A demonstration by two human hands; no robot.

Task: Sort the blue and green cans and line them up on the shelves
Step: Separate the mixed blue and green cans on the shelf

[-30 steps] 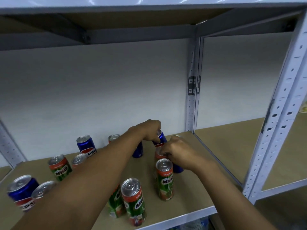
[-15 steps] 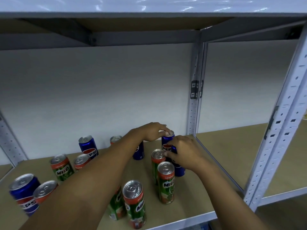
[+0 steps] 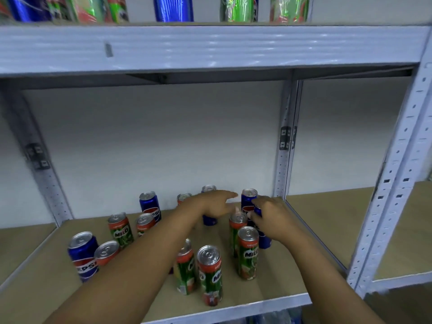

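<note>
The wooden shelf board (image 3: 292,265) in the grey metal rack carries a mixed, unsorted group of upright cans. At far left stands a blue Pepsi aluminium can (image 3: 83,256), with a silver-topped, red-collared can (image 3: 106,251) touching its right side. Behind these are a green Milo can (image 3: 120,230) and a second one (image 3: 145,224), and further back another blue Pepsi can (image 3: 150,205) near the rear wall.

The left hand (image 3: 210,205) reaches across the middle of the shelf, fingers extended toward the right and gripping nothing; a blue can (image 3: 209,219) is partly hidden beneath it. In front, near the shelf edge, stand two green Milo cans (image 3: 185,268) (image 3: 210,275), close together.

To the right, the right hand (image 3: 268,218) has its fingers curled round a blue can (image 3: 264,237) at the right end of the group, just behind a tall green Milo can (image 3: 248,253). A further blue Pepsi can (image 3: 249,202) stands immediately behind the hand.

Assessment: sorting is at an early stage; blue cans appear to be under collection at the right rear. The next move calls for lifting the gripped can clear of the neighbouring green ones without toppling them.

The upper shelf (image 3: 210,46) holds more mixed cans, blurred.
</note>
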